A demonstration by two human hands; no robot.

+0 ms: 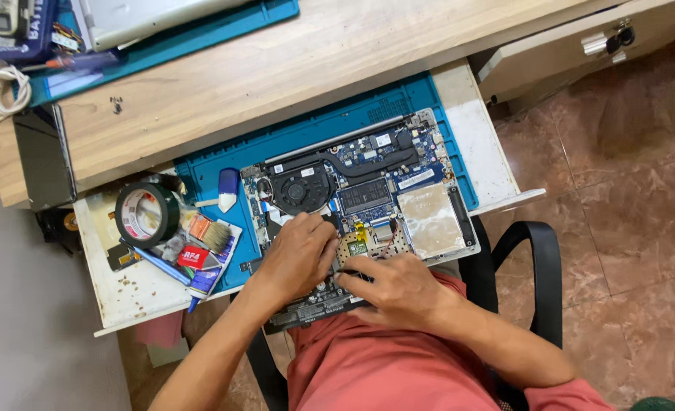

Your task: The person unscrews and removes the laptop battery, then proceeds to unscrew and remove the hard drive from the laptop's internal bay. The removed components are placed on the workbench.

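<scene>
Both hands rest on an opened laptop (360, 202) whose bottom cover is off, its circuit board facing up. From the head camera, the left hand (298, 255) lies palm-down over the lower left part of the board, fingers curled and pressed onto the dark battery (318, 301) area; whether anything is pinched under them cannot be told. The right hand (400, 289) sits just beside it, close but not touching, fingertips bent down against the battery's upper edge near a small green component, and again no held thing shows.

The laptop lies on a blue work mat (208, 179) spread over a white pull-out tray (120, 293) below a wooden desk (276, 68), its near edge hanging over the person's lap in a red shirt. On the board, a round black fan (301, 188) sits at upper left with a copper heat pipe running right, and a silver foil-covered drive (430, 221) lies at lower right.

Left of the laptop, on the tray, stand a roll of dark tape (146, 215), a small brush (216, 236) and a blue-handled tool (155, 262). A black chair arm (539, 274) shows at right.
</scene>
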